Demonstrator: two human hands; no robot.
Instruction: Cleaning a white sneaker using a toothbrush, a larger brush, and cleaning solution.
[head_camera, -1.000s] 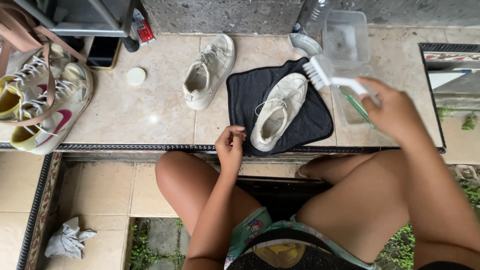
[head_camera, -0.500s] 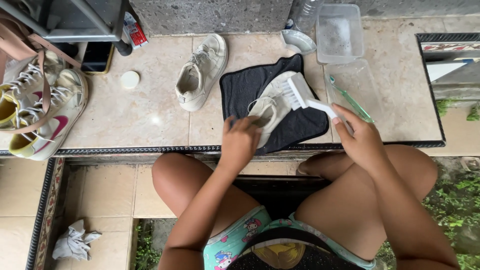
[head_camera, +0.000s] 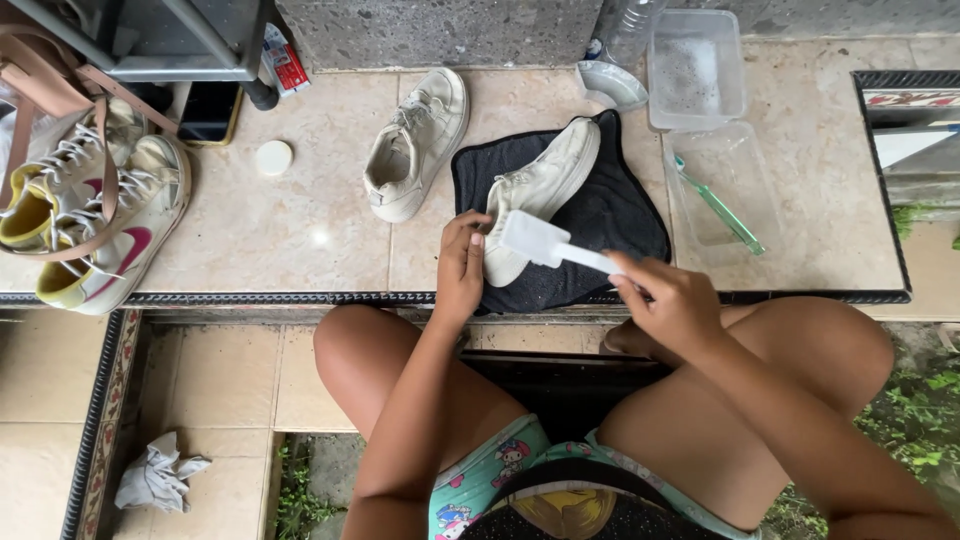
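Bare arms and legs, teal shorts (head_camera: 490, 475) with small cartoon prints, dark dotted top (head_camera: 570, 510) with a yellowish patch

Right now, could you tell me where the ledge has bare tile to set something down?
Bare tile lies between the pair of sneakers and the loose white shoe, around the round lid, and right of the clear tray. The dark cloth, with both hands, is crowded.

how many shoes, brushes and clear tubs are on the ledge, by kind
Shoes: 4 – one on the dark cloth held by the left hand, one beside it, two on the far left
Brushes: 2 – white brush in the right hand, green toothbrush
Clear tubs: 2
Total: 8
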